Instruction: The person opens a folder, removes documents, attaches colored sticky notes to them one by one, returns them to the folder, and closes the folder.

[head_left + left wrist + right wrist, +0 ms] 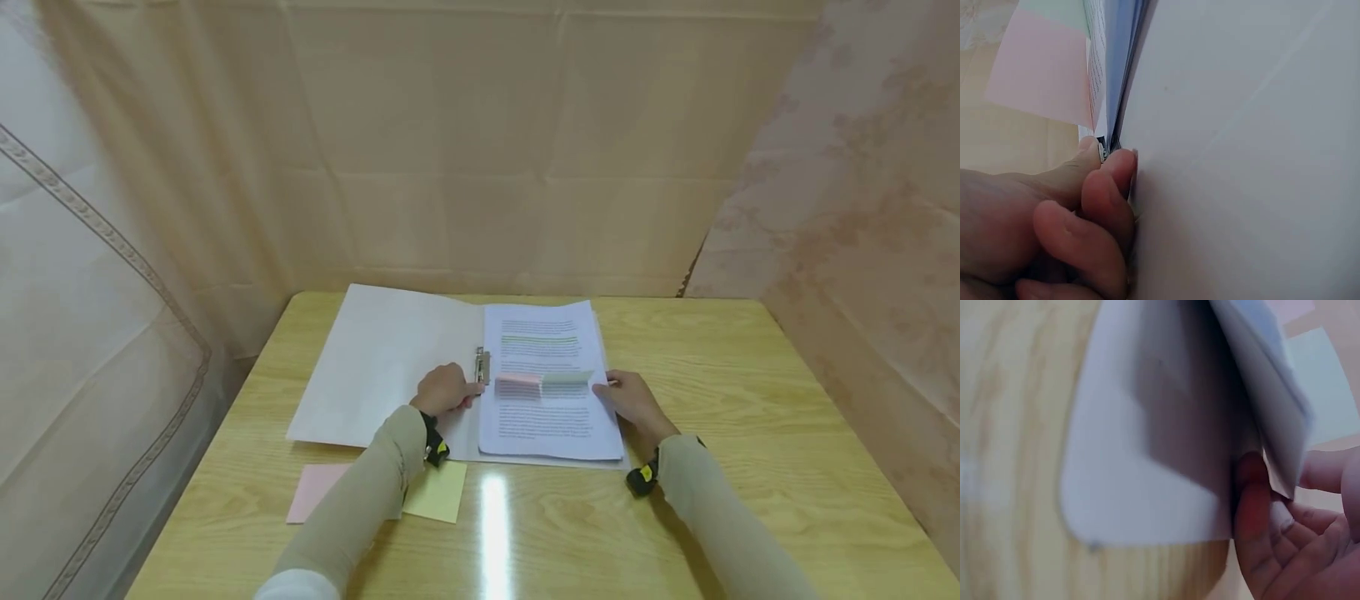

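A white clip folder (375, 367) lies open on the table, with a stack of printed paper (536, 425) on its right side. My left hand (444, 388) has thumb and index fingertip at the lower end of the metal clip (480, 367), pinching it by the papers' left edge. The other left fingers curl in beside the white cover (1241, 156). With my right hand (633, 400) I grip the stack's right edge, its corner raised off the back cover (1141, 456). Pink (517, 383) and green (566, 377) sticky notes stick up from the page.
Pink (315, 487) and yellow (438, 492) note sheets lie on the wooden table (750, 417) in front of the folder, partly covered by my left forearm. A beige curtain (487, 150) hangs behind the table; patterned cloths flank it.
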`<state>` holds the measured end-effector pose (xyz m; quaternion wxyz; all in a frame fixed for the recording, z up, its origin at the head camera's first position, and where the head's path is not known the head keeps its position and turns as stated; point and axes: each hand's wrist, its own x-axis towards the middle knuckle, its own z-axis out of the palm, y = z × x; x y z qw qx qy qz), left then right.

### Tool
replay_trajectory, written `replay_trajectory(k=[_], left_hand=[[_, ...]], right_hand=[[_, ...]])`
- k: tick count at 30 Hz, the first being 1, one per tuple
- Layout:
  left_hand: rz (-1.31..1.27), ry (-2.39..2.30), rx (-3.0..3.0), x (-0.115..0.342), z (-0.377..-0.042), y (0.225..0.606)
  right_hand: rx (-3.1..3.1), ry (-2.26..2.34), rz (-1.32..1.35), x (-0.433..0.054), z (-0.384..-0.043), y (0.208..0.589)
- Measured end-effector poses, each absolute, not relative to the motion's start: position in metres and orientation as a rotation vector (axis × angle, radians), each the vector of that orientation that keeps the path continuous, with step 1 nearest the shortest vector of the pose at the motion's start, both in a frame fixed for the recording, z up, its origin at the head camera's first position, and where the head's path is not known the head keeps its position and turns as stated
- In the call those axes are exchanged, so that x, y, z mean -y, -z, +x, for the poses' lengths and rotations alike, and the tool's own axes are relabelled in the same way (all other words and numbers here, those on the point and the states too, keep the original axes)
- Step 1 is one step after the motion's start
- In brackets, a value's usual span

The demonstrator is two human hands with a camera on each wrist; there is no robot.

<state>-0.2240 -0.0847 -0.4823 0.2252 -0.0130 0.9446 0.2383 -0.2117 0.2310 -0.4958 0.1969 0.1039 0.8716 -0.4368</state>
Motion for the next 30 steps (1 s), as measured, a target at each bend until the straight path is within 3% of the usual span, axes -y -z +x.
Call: replay_trajectory(k=[11,17,30], left_hand=[[0.003,-0.667,-2.618,0.084,-0.227,0.481],[-0.007,-0.694,-2.619,0.081,-0.221,0.48],[0.022,-0.837,-2.649,0.093,-0.217,0.483]], right_hand=[[-2.639,0.869,0.048,-0.24,-0.201,0.476],[-2.638,0.821,-0.083,-0.239,-0.196,0.484],[-2.608,0.818,-0.077,-0.237,-0.199,0.49]])
